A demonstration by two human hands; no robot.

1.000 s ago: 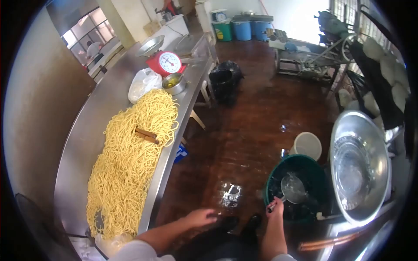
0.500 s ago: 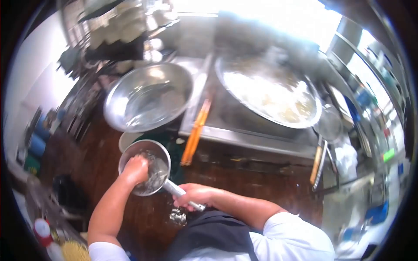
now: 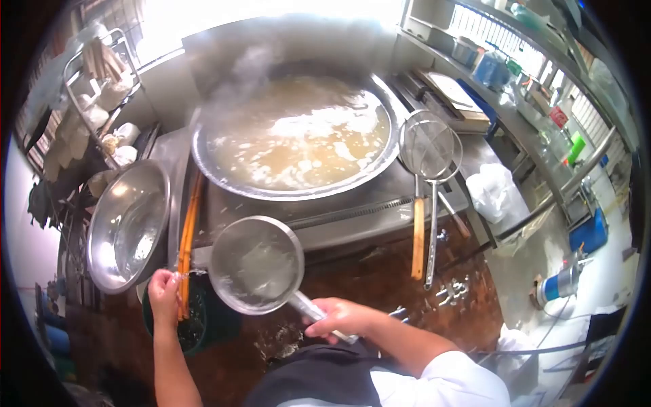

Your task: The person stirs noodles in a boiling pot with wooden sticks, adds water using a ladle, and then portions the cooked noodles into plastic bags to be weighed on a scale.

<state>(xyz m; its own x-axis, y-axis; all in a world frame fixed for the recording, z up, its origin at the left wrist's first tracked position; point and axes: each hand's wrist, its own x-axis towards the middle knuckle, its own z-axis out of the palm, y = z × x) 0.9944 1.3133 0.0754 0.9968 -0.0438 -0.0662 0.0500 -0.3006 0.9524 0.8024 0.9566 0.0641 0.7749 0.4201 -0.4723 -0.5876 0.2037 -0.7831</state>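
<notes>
My right hand [image 3: 337,317] grips the handle of a metal saucepan [image 3: 256,266], which is held out in front of my apron with cloudy contents inside. My left hand [image 3: 164,293] is closed, its fingers curled beside long wooden chopsticks [image 3: 187,237] that lean over the stove edge. Whether it touches the chopsticks, or what is in its fingers, I cannot make out. Small pale drops or bits show just right of those fingers. Beneath is a dark green bucket [image 3: 215,324].
A huge steaming pan of cloudy, foamy liquid [image 3: 291,152] sits on the metal stove [image 3: 230,210]. A steel bowl [image 3: 125,227] tilts at left. Strainers [image 3: 428,146] with long handles rest at right, near a white plastic bag [image 3: 491,190]. The brown floor [image 3: 380,285] is wet.
My left hand has come out of the saucepan and moved left, beside the chopsticks. My right hand still holds the saucepan. The view has turned right, showing more of the big pan.
</notes>
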